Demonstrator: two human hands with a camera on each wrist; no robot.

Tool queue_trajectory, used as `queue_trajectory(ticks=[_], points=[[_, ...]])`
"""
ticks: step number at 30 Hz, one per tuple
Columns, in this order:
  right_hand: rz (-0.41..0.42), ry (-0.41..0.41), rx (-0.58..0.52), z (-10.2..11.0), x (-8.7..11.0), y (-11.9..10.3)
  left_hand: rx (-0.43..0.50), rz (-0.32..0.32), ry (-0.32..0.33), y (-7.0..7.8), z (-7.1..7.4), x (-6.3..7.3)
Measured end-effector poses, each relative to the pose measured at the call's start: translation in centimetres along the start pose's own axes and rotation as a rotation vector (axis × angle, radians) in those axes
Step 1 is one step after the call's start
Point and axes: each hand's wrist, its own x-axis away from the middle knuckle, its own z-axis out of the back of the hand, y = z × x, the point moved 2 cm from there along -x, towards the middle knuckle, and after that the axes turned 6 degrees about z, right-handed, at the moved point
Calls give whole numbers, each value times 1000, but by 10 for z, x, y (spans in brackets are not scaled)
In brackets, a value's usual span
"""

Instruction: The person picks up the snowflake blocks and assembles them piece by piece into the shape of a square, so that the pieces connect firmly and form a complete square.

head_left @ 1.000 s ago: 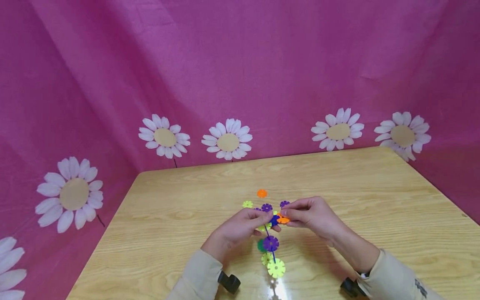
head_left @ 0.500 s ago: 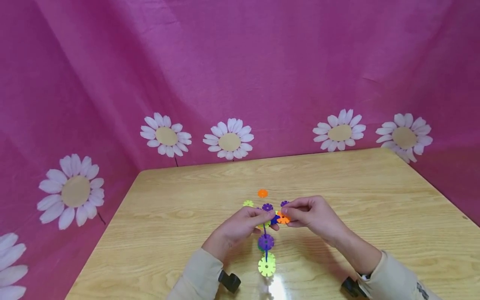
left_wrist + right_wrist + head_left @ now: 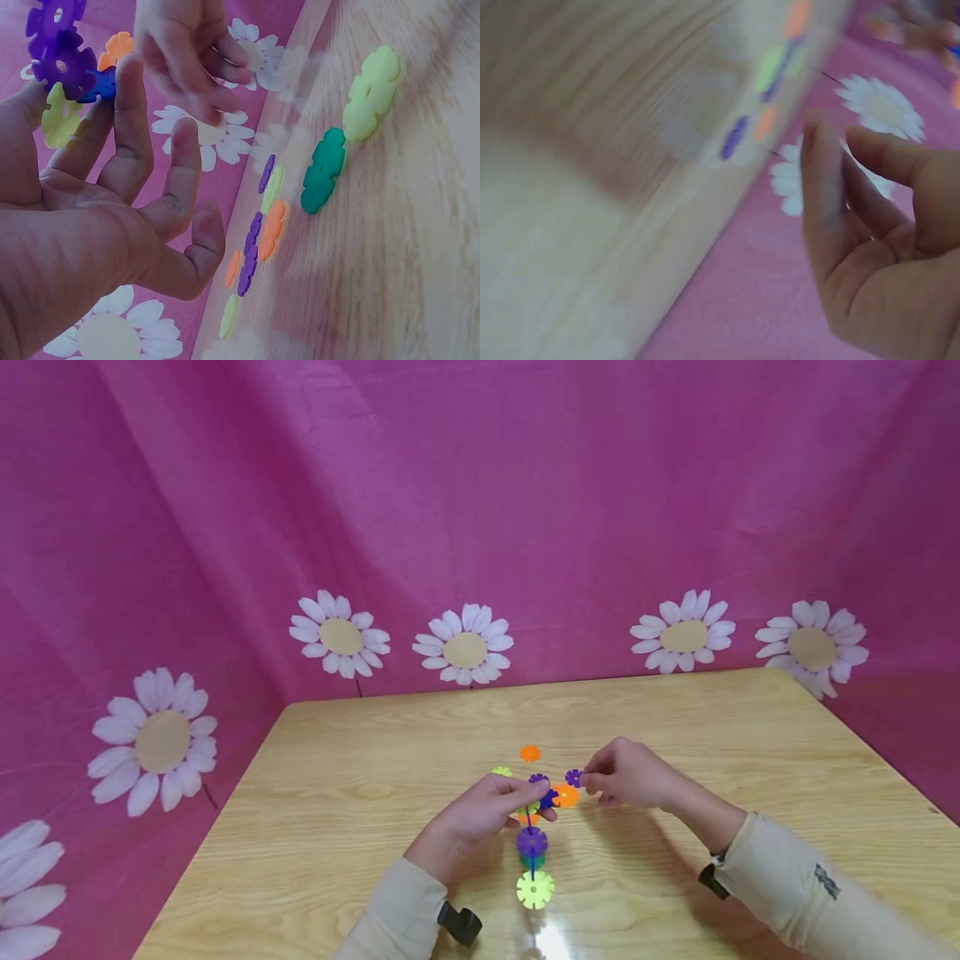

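My left hand (image 3: 491,810) grips a joined chain of notched plastic discs above the table. From it hang a purple disc (image 3: 532,842) and a yellow-green disc (image 3: 535,890). A blue disc (image 3: 549,798) and an orange disc (image 3: 567,795) stick out on its right side. In the left wrist view, purple discs (image 3: 64,64) of the chain show beside the thumb. My right hand (image 3: 633,772) is just right of the orange disc, its fingertips near a loose purple disc (image 3: 573,778). The right wrist view shows its thumb and forefinger apart, holding nothing.
On the wooden table (image 3: 360,777) lie several loose discs, among them an orange one (image 3: 530,752), a yellow-green one (image 3: 502,771) and a green one (image 3: 324,171). A pink curtain (image 3: 480,485) with white daisies surrounds the table's back and sides.
My right hand has let go of the orange disc, which stays on the chain, and has moved slightly up and right. The chain's hanging end has swung left; my left hand keeps its hold.
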Motion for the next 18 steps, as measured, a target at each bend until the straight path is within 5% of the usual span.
queue_trajectory(ticks=[6, 12, 18], points=[[59, -27, 471, -11, -20, 5, 17, 23, 9, -2, 1, 0], [29, -17, 547, -19, -29, 13, 27, 23, 3, -5, 2, 0], [92, 32, 578, -19, -32, 13, 27, 7, -7, -4, 5, -1]])
